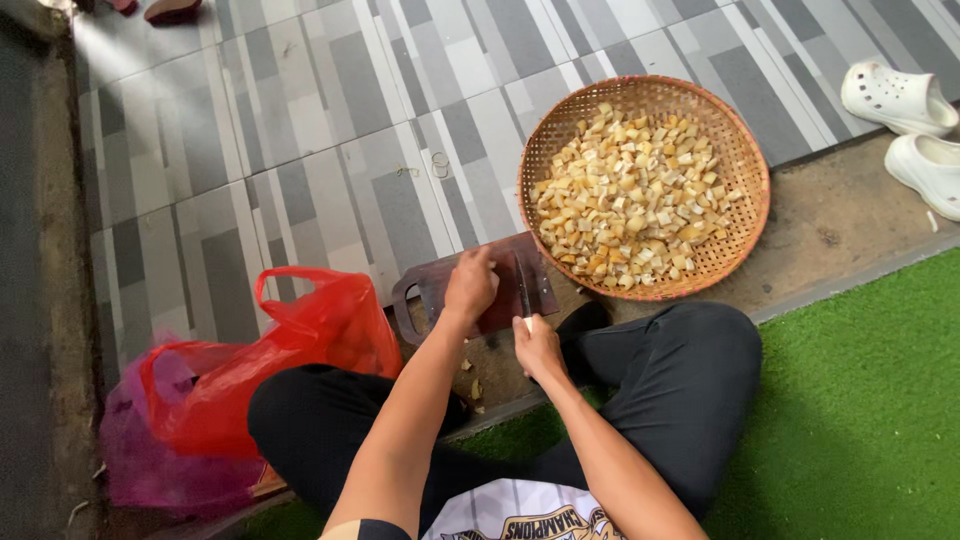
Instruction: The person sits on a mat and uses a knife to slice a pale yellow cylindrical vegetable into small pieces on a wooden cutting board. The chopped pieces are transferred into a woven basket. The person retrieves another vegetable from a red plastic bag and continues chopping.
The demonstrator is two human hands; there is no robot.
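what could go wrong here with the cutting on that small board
The left hand presses down on the food right beside the knife held by the right hand, so a slip might nick the fingers. The wooden cutting board lies on the bare floor and may shift. Cut pieces have dropped off it rather than reaching the woven basket.

I see my left hand (469, 284) pressing something on the board (440, 285), my right hand (538, 346) gripping a knife (523, 292) beside it. The basket (745, 160) of cubes (630, 200) sits just right; red bag (300, 350) left.
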